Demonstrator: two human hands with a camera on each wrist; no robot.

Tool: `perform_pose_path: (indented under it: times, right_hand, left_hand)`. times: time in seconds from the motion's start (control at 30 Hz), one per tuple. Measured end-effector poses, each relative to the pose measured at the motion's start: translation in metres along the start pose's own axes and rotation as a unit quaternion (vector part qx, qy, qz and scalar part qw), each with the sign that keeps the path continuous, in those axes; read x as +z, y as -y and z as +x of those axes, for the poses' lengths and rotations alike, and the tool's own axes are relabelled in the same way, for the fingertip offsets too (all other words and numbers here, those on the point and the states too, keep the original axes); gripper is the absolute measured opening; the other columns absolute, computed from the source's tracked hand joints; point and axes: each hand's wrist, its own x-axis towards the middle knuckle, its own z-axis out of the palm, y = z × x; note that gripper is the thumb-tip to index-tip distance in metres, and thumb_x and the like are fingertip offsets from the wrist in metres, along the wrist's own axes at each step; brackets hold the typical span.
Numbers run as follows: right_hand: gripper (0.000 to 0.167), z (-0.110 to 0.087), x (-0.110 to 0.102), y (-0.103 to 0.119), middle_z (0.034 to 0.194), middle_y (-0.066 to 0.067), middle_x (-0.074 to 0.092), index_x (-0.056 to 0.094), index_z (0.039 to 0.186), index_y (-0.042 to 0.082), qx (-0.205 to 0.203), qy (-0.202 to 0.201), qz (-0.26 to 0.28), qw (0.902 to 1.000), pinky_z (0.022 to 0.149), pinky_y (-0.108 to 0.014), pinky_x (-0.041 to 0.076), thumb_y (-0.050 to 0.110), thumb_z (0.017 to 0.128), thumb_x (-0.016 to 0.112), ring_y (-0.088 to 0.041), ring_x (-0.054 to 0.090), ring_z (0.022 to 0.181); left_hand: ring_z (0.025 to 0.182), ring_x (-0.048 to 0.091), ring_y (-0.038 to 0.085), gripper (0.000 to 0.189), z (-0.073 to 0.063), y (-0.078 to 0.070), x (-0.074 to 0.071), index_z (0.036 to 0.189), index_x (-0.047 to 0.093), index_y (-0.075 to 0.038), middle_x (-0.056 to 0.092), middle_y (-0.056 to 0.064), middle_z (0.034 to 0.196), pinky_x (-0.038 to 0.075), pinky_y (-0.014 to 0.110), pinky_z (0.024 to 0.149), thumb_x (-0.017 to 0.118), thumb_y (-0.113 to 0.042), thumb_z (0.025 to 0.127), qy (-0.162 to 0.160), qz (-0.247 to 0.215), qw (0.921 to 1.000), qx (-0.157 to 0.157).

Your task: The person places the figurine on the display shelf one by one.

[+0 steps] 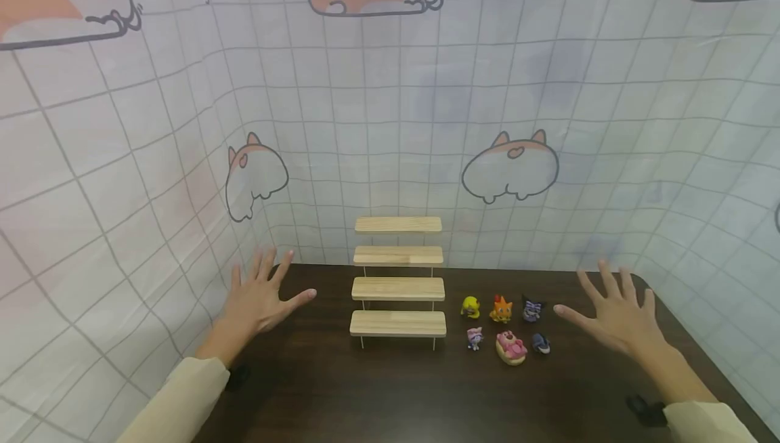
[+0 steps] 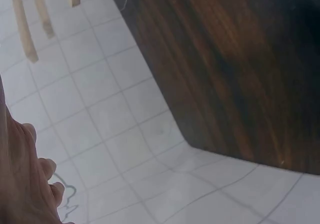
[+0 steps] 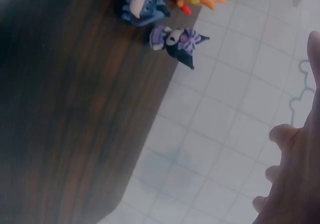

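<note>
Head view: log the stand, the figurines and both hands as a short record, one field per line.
stand: four-tier wooden stand, on the dark table
figurine count: six, all on the table, right of the stand
back row: yellow figurine, orange figurine, dark figurine with striped bow
front row: small pink-purple figurine, larger pink figurine, blue figurine
left hand: fingers spread, left of the stand, holding nothing
right hand: fingers spread, right of the figurines, holding nothing
backdrop: white, gridded, with animal drawings
</note>
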Motion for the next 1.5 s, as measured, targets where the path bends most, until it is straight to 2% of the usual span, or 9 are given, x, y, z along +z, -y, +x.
perform_pose_path:
  times: [0.27, 0.4, 0.57, 0.77, 1.03, 1.13, 1.33, 1.5]
  right_hand:
    - [0.097, -0.013, 0.013, 0.007, 0.17, -0.025, -0.007, 0.012, 0.165, 0.017, -0.011, -0.007, 0.004, 0.9999, 0.104, -0.089, 0.001, 0.074, 0.095, 0.047, -0.061, -0.003, 0.15]
    - [0.096, -0.021, 0.02, 0.011, 0.17, -0.023, -0.007, 0.012, 0.165, 0.018, -0.017, -0.011, 0.011, 0.9997, 0.104, -0.089, 0.002, 0.073, 0.095, 0.049, -0.061, -0.003, 0.151]
    - [0.095, -0.029, 0.028, 0.015, 0.171, -0.024, -0.002, 0.017, 0.165, 0.018, -0.016, -0.011, 0.021, 0.9996, 0.104, -0.089, 0.002, 0.072, 0.094, 0.051, -0.062, -0.002, 0.15]
    - [0.092, -0.037, 0.042, 0.017, 0.17, -0.025, 0.003, 0.022, 0.164, 0.015, -0.008, -0.015, 0.04, 0.999, 0.103, -0.089, 0.004, 0.07, 0.096, 0.052, -0.064, 0.006, 0.148]
    - [0.086, -0.04, 0.063, 0.021, 0.166, -0.03, 0.014, 0.025, 0.163, 0.014, -0.002, -0.029, 0.106, 0.9939, 0.1, -0.089, 0.013, 0.062, 0.098, 0.055, -0.067, 0.018, 0.141]
    - [0.083, -0.041, 0.07, 0.023, 0.164, -0.032, 0.019, 0.028, 0.162, 0.012, 0.001, -0.031, 0.13, 0.9911, 0.098, -0.088, 0.017, 0.058, 0.099, 0.056, -0.068, 0.023, 0.138]
    - [0.078, -0.043, 0.079, 0.025, 0.159, -0.036, 0.026, 0.033, 0.159, 0.007, 0.005, -0.024, 0.188, 0.9818, 0.091, -0.087, 0.025, 0.051, 0.1, 0.058, -0.071, 0.032, 0.13]
    - [0.078, -0.042, 0.087, 0.023, 0.158, -0.037, 0.023, 0.027, 0.161, 0.005, 0.021, 0.008, 0.241, 0.9703, 0.088, -0.091, 0.024, 0.049, 0.103, 0.055, -0.071, 0.028, 0.132]
  left_hand:
    - [0.158, 0.008, 0.044, 0.104, -0.017, -0.005, 0.021, 0.166, 0.009, -0.026, 0.009, 0.016, 0.173, 0.0, 0.074, 0.121, 0.035, -0.09, 0.087, -0.003, 0.003, 1.0, 0.002]
    - [0.159, 0.008, 0.042, 0.103, -0.025, -0.01, 0.034, 0.166, 0.009, -0.028, 0.009, 0.014, 0.173, 0.002, 0.074, 0.121, 0.036, -0.089, 0.087, -0.005, -0.009, 0.9999, 0.001]
    - [0.159, 0.007, 0.041, 0.101, -0.033, -0.018, 0.047, 0.166, 0.012, -0.029, 0.009, 0.013, 0.173, -0.001, 0.073, 0.121, 0.041, -0.087, 0.088, -0.005, -0.037, 0.9993, -0.001]
    - [0.159, 0.01, 0.041, 0.096, -0.036, -0.028, 0.061, 0.165, 0.014, -0.03, 0.011, 0.012, 0.173, 0.004, 0.072, 0.122, 0.041, -0.083, 0.091, -0.01, -0.061, 0.9981, 0.002]
    - [0.157, 0.016, 0.044, 0.089, -0.037, -0.04, 0.081, 0.165, 0.014, -0.032, 0.016, 0.015, 0.171, 0.009, 0.071, 0.123, 0.041, -0.079, 0.094, -0.004, -0.116, 0.9932, -0.012]
    - [0.156, 0.02, 0.045, 0.087, -0.04, -0.045, 0.086, 0.165, 0.017, -0.031, 0.02, 0.017, 0.17, 0.013, 0.07, 0.123, 0.043, -0.076, 0.096, -0.007, -0.153, 0.9879, -0.024]
    - [0.15, 0.032, 0.049, 0.081, -0.046, -0.054, 0.096, 0.164, 0.022, -0.029, 0.028, 0.018, 0.167, 0.023, 0.071, 0.119, 0.046, -0.07, 0.098, -0.034, -0.228, 0.9718, -0.051]
    - [0.149, 0.036, 0.046, 0.076, -0.047, -0.063, 0.103, 0.163, 0.026, -0.031, 0.034, 0.014, 0.166, 0.031, 0.072, 0.115, 0.048, -0.066, 0.1, -0.068, -0.297, 0.9505, -0.063]
